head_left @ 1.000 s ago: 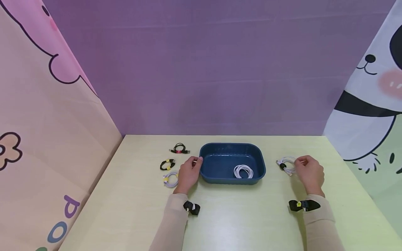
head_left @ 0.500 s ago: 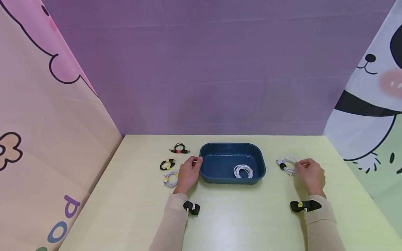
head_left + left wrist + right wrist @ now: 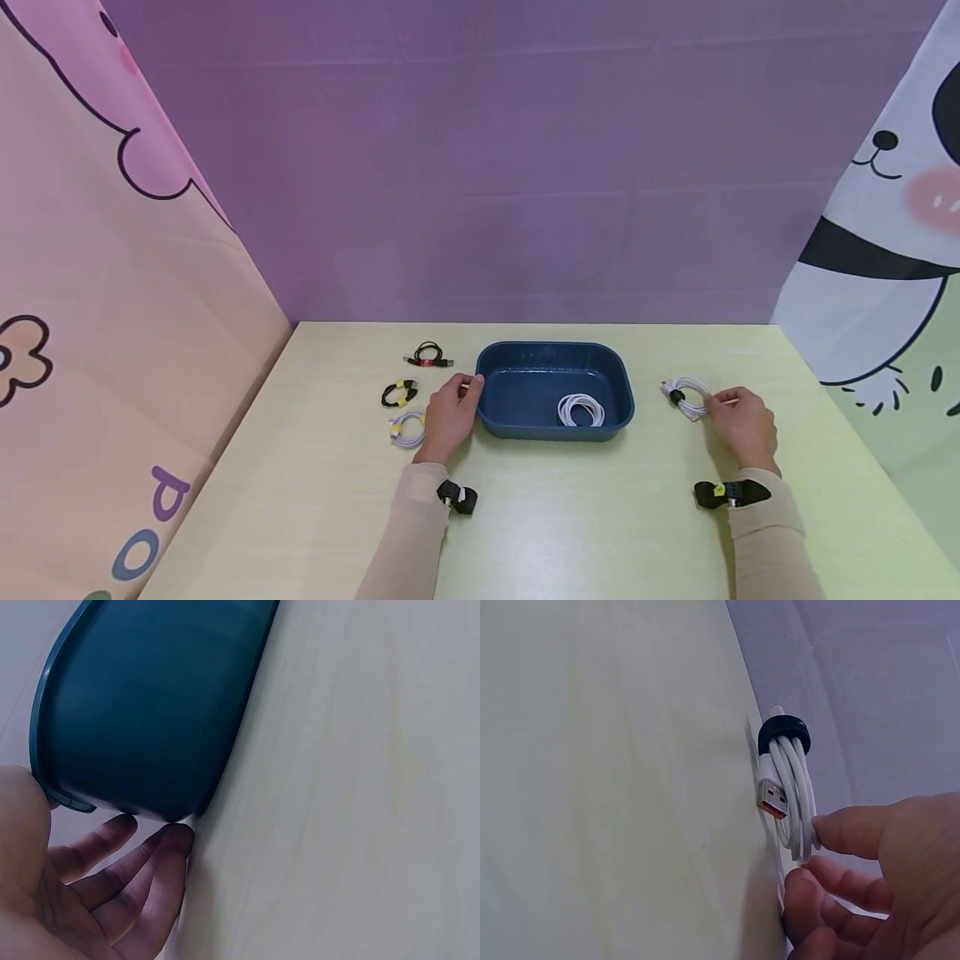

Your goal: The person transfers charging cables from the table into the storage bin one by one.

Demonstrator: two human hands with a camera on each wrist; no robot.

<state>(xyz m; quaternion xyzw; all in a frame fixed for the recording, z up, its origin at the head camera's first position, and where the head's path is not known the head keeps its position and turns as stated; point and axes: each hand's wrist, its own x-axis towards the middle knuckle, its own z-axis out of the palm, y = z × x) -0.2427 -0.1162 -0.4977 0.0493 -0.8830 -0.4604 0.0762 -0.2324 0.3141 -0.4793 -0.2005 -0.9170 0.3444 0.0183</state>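
At the left end of the blue plastic bin [image 3: 525,433], my left hand [image 3: 447,412] grips the rim. In the left wrist view the thumb lies over the rim, and the curled fingertips [image 3: 176,836] press the outer end wall. My right hand [image 3: 744,423] pinches the near right side of a coiled white USB cable [image 3: 684,397] between thumb and index finger. A black strap [image 3: 784,735] binds that coil, and its USB-A plug [image 3: 771,796] shows in the right wrist view. Inside the bin, near its front right, lies a coiled white cable [image 3: 581,410].
Left of the bin, three coiled cables lie in a column on the pale wooden table [image 3: 540,525]: a black cable with a red tie [image 3: 428,355], a black cable with yellow ties [image 3: 400,393], and a white cable with yellow ties [image 3: 407,430]. A purple backdrop [image 3: 480,167] closes the back.
My right hand has shifted slightly toward me and to the right, and the cable at its fingertips has moved a little rightward. My left hand and the bin stay put.
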